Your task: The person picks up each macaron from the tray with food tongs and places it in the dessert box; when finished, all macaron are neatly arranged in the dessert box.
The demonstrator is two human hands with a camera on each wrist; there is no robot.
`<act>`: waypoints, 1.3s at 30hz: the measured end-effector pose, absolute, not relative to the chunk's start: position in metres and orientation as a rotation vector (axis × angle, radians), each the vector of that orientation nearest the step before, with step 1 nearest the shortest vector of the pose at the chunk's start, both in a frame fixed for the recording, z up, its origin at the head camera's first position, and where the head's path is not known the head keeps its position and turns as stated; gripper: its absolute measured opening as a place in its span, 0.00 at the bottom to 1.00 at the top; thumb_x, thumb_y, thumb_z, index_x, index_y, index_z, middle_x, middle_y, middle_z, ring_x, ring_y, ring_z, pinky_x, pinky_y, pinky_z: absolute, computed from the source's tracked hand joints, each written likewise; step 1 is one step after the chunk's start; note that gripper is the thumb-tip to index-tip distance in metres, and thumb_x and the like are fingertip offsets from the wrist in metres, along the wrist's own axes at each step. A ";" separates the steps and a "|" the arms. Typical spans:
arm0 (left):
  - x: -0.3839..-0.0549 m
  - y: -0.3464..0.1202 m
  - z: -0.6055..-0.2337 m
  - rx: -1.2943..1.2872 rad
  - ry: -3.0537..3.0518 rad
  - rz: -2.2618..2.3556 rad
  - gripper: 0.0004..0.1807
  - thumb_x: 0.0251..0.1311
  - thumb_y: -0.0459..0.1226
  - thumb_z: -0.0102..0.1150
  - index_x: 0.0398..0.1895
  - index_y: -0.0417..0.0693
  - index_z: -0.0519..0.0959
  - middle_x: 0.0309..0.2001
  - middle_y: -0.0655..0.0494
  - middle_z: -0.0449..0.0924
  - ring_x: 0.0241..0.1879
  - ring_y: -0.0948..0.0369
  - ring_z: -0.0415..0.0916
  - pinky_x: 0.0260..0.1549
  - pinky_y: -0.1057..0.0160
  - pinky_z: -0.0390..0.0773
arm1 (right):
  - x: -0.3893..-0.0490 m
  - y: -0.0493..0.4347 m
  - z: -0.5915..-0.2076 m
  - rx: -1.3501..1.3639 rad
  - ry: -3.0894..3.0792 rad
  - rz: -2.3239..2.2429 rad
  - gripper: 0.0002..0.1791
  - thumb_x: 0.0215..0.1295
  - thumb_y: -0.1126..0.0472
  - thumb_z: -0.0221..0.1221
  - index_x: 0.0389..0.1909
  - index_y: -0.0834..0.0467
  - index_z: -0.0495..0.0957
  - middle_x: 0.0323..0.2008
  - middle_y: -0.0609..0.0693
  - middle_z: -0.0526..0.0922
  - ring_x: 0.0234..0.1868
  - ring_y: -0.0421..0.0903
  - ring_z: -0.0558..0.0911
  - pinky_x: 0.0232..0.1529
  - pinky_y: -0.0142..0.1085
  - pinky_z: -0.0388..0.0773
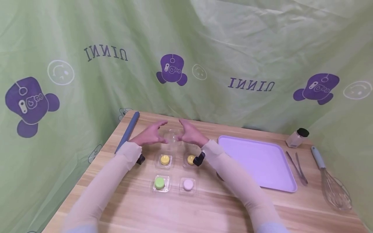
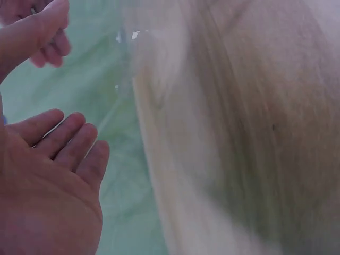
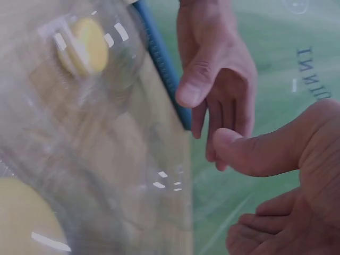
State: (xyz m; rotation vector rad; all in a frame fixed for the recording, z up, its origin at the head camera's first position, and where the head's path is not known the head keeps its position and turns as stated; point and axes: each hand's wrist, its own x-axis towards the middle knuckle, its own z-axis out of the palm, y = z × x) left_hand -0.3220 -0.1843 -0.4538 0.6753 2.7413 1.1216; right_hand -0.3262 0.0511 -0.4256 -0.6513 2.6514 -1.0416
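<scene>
Toward the table's far edge, both hands face each other with a clear plastic container (image 1: 172,136) between them. My left hand (image 1: 150,133) has its fingers extended and thumb apart, as the left wrist view also shows. Opposite it, my right hand (image 1: 191,132) curves loosely, its fingertips overlapping the container's right side in the head view. Closer to me, small clear plastic trays hold round macaron-like pieces: a yellow one (image 1: 164,160), a second yellow one (image 1: 191,159) partly behind the right wrist's camera, a green one (image 1: 159,183) and a pink one (image 1: 188,184).
A lilac tray (image 1: 259,161) lies to the right, partly behind the right forearm. Beyond it are tongs (image 1: 298,168), a whisk (image 1: 332,181) and a black-lidded jar (image 1: 296,138). A blue rod (image 1: 128,131) lies along the left edge. Green printed cloth hangs behind the table.
</scene>
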 end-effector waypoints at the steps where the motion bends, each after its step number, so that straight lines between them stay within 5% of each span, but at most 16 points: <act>1: -0.324 -0.183 -0.455 0.673 2.738 1.110 0.57 0.47 0.41 0.79 0.79 0.41 0.56 0.78 0.42 0.58 0.73 0.37 0.63 0.73 0.39 0.67 | -0.327 0.050 -0.429 -0.634 2.644 -1.022 0.57 0.54 0.64 0.72 0.80 0.63 0.48 0.80 0.62 0.54 0.80 0.60 0.58 0.82 0.52 0.54; 16: -0.335 -0.173 -0.465 0.676 2.667 0.973 0.56 0.46 0.39 0.79 0.75 0.29 0.57 0.76 0.33 0.61 0.76 0.39 0.59 0.77 0.43 0.60 | -0.332 0.038 -0.447 -0.616 2.598 -0.919 0.58 0.52 0.68 0.72 0.79 0.65 0.47 0.77 0.65 0.60 0.76 0.61 0.66 0.79 0.50 0.62; 31: -0.333 -0.179 -0.468 0.616 2.644 1.040 0.48 0.49 0.41 0.77 0.73 0.34 0.65 0.70 0.38 0.72 0.71 0.43 0.69 0.74 0.44 0.67 | -0.328 0.032 -0.452 -0.642 2.594 -0.857 0.56 0.53 0.71 0.69 0.80 0.64 0.47 0.75 0.66 0.63 0.72 0.61 0.70 0.77 0.50 0.66; 39: -0.327 -0.181 -0.454 0.612 2.623 1.151 0.46 0.49 0.41 0.78 0.72 0.37 0.68 0.69 0.40 0.74 0.69 0.43 0.71 0.71 0.44 0.72 | -0.317 0.039 -0.435 -0.693 2.653 -0.866 0.48 0.57 0.68 0.69 0.77 0.62 0.56 0.76 0.61 0.64 0.72 0.60 0.72 0.76 0.51 0.67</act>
